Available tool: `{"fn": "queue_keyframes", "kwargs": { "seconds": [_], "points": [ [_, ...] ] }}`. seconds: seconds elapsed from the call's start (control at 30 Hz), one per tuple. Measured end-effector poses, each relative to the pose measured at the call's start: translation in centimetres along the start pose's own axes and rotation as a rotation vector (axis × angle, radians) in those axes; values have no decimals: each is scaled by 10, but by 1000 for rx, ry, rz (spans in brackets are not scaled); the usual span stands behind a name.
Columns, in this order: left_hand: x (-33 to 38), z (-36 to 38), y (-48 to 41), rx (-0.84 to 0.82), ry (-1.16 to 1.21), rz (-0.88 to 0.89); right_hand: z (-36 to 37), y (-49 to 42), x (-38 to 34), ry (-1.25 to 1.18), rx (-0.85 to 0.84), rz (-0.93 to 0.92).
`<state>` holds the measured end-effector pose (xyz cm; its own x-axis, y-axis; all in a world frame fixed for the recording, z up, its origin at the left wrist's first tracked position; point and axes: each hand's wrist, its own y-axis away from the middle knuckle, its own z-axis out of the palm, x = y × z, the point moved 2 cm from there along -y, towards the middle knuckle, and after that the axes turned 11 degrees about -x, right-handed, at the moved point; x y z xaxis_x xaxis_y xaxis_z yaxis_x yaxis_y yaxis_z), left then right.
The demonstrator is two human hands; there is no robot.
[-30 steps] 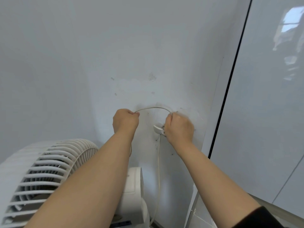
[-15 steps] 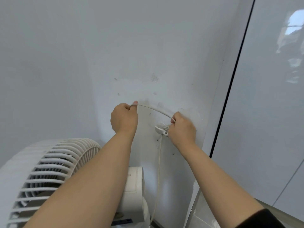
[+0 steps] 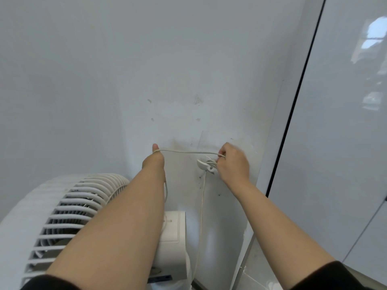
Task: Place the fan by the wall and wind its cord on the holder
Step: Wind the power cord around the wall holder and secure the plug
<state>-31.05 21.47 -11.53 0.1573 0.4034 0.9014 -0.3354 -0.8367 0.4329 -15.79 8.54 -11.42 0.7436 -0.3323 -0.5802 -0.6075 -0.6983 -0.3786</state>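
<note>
The left hand (image 3: 154, 162) and right hand (image 3: 232, 162) grip the cord (image 3: 188, 152), now pulled straight instead of arched; another turn on the holder (image 3: 206, 165) seems next.

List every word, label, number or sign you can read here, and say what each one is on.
No legible text anywhere.
The dark strip at the foot of the fan: may be a label, too blurred to read.
The wall, holder, cord and glossy panel: no writing shows.
</note>
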Motion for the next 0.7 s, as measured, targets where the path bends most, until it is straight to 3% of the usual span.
{"fn": "queue_keyframes", "kwargs": {
  "seconds": [0.27,0.43,0.57,0.7],
  "points": [
    [-6,-7,2,10,419,4,-3,0,1,-17,-27,-24],
    [11,-8,12,96,316,131,-3,1,1,-20,-28,-32],
    [16,1,27,-64,240,110,-3,1,2,-37,-24,-34],
    [15,9,38,-203,332,78,-6,1,2,-54,-54,-45]
  ]
}}
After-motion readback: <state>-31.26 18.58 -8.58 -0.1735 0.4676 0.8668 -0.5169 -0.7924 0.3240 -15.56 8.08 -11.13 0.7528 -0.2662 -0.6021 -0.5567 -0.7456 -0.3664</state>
